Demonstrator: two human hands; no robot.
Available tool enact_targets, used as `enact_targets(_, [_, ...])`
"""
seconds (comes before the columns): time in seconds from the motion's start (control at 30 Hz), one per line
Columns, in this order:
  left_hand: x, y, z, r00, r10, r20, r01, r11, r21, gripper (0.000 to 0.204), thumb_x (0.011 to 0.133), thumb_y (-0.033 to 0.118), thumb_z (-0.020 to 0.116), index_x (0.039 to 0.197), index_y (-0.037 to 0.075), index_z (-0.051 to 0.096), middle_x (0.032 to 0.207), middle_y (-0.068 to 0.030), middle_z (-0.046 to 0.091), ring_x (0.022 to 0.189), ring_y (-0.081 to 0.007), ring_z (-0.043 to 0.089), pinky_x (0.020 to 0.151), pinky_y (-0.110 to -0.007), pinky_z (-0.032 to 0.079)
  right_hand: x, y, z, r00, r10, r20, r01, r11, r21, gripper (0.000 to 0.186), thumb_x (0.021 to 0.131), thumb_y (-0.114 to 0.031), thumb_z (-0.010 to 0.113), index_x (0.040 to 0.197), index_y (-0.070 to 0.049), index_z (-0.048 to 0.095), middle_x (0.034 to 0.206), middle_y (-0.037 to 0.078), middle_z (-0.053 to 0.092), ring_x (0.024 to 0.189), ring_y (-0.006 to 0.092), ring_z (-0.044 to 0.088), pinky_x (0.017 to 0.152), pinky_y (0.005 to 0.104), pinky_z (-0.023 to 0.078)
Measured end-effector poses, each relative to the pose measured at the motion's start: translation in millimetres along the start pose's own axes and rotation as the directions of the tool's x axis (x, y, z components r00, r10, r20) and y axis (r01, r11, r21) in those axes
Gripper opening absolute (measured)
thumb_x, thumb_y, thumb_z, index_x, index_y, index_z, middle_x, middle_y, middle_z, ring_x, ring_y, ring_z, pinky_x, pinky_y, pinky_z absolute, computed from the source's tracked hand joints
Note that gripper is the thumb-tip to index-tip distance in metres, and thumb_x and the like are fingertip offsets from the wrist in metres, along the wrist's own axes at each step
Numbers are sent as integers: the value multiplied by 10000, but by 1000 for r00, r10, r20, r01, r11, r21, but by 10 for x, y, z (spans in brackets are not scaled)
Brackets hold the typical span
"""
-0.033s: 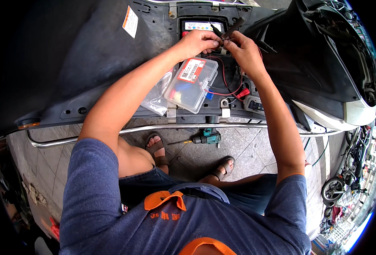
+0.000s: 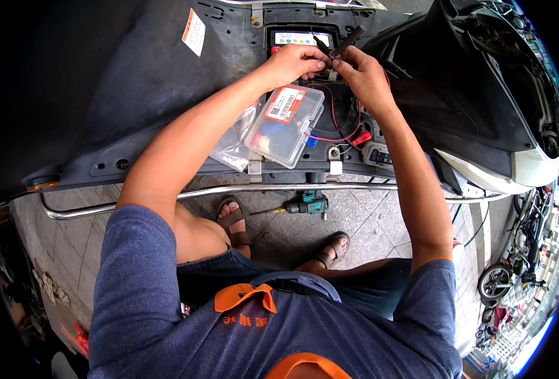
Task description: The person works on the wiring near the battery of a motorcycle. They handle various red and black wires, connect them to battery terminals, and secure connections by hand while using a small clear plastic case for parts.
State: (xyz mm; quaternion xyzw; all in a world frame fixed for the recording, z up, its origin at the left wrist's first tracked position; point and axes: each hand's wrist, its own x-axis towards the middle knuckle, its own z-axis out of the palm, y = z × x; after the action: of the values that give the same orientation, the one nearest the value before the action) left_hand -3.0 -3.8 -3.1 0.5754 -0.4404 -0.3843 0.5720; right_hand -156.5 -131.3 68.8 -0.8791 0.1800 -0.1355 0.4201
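Note:
My left hand (image 2: 295, 63) and my right hand (image 2: 364, 76) meet fingertip to fingertip over the open battery bay of a scooter. Between them sticks up a dark pliers-like tool (image 2: 347, 39) with two thin handles; my right hand grips it. My left hand pinches something small at the tool, apparently a wire end, mostly hidden by the fingers. Behind the hands sits the battery (image 2: 299, 38) with a pale label. Red and black wires (image 2: 337, 121) loop down from the hands to a red connector (image 2: 361, 138).
A clear plastic parts box (image 2: 285, 126) with a red-and-white label lies under my left forearm, beside a clear plastic bag (image 2: 234, 150). A chrome rail (image 2: 229, 191) crosses below. A green cordless driver (image 2: 309, 205) lies on the pavement by my sandalled feet. The white scooter body (image 2: 533, 169) is at right.

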Motion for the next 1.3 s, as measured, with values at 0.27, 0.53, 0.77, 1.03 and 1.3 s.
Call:
enact_targets(0.27, [1, 13, -25, 999, -21, 30, 20, 998, 56, 259, 961, 206, 640, 1143, 26, 683, 926, -11, 698, 788, -80, 606, 707, -234, 495, 5, -7, 65, 998, 28, -49, -29, 1000, -8, 247, 895, -205, 664, 942, 36, 638, 826, 143, 705, 760, 219, 674, 721, 338, 501])
enact_targets(0.53, [-8, 34, 22, 999, -35, -8, 35, 999, 25, 222, 930, 189, 664, 1086, 37, 705, 867, -4, 690, 746, -86, 601, 662, -248, 493, -7, -117, 51, 996, 36, -79, -42, 996, -82, 237, 873, -205, 652, 934, 24, 657, 786, 150, 703, 722, 270, 686, 688, 361, 509])
enact_targets(0.77, [-13, 92, 6, 997, -81, 15, 81, 997, 22, 265, 921, 178, 667, 1131, 18, 684, 931, -19, 699, 805, -94, 613, 706, -249, 499, -27, -52, 60, 995, 13, -96, -17, 999, -43, 198, 860, -163, 643, 928, 22, 668, 736, 135, 686, 666, 232, 664, 652, 344, 505])
enact_targets(1.03, [-40, 112, -26, 990, -80, 112, 92, 990, -109, 420, 884, 104, 713, 1266, -13, 582, 1124, -50, 664, 1004, -103, 626, 891, -255, 504, -127, -47, 75, 994, 16, -108, -9, 998, 68, 155, 878, -121, 647, 935, 20, 674, 691, 96, 656, 619, 151, 623, 607, 311, 484])
enact_targets(1.3, [-92, 156, -57, 986, -109, 127, 118, 990, -71, 380, 861, 86, 732, 1206, 13, 591, 1047, -15, 659, 927, -69, 609, 840, -224, 495, -146, 47, 137, 991, -50, -121, 62, 993, 102, 145, 867, -99, 653, 958, 14, 652, 782, 157, 671, 688, 239, 650, 678, 335, 502])
